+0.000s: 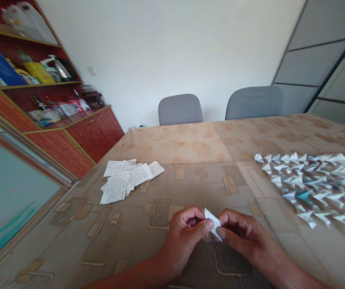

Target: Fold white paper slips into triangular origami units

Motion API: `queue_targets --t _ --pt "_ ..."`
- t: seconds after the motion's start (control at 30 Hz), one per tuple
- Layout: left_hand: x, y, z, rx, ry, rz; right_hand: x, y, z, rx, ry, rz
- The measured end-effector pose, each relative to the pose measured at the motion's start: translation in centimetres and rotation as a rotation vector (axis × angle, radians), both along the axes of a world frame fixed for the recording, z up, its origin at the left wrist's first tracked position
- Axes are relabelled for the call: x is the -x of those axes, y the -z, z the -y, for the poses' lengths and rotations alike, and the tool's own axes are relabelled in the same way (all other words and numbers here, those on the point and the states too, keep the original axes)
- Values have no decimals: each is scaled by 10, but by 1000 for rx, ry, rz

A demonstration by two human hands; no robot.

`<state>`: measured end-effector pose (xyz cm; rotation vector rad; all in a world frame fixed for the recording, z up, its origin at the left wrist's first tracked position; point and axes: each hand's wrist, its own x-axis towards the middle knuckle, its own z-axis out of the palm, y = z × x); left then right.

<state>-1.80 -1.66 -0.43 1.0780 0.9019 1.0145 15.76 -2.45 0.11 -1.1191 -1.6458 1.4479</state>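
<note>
A small folded piece of white paper (213,223) is pinched between both hands above the near part of the table. My left hand (187,228) grips its left side, thumb on the front face. On the other side, my right hand (241,233) holds the right edge between thumb and fingers. The fingertips partly cover the paper. To the left lies a loose pile of printed paper slips (127,178). Rows of several folded paper pieces (317,184) with pointed ends stand at the right.
The table (190,152) has a patterned cover. Two grey chairs, a left chair (180,109) and a right chair (254,102), stand at its far edge. A wooden shelf unit (94,134) with bottles and a kettle (62,69) is at the left.
</note>
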Motion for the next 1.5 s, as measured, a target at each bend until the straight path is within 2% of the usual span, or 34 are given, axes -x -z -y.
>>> queue_targets --t 0.17,0.3,0.37,0.5,0.63,0.73,0.93,1.03,1.13,1.23,1.37,1.43,1.5 --pt "6 -1 -7 -84 88 -142 -12 -8 -8 -41 -61 128" --pt "8 -4 -10 -129 41 -290 -15 -15 -11 -126 -92 239" --pt "7 -4 -11 -93 4 -282 -14 -15 -10 -178 -56 277" --pt "6 -4 -9 20 -13 -144 -10 -14 -6 -241 29 297" --pt "4 -6 -5 114 -15 2 -14 -14 -6 -179 29 208" --pt "4 -5 -5 151 34 61 -20 -13 -10 -80 -7 117" --pt "6 -3 -9 121 100 57 -29 -10 -16 43 -63 18" --pt "8 -6 -10 101 127 -54 -31 -15 -17 25 -95 66" --pt "12 -10 -8 -65 192 -418 -31 -19 -18 -113 -100 259" --pt "16 -12 -7 -422 192 -805 -31 -17 -17 -332 -87 548" --pt "16 -9 -5 -989 288 -982 -28 -11 -14 -582 -74 840" --pt "14 -7 -4 -1159 350 -1044 -26 -9 -14 -637 -68 915" --pt "12 -5 -3 -1229 388 -1105 -26 -9 -15 -663 -50 950"
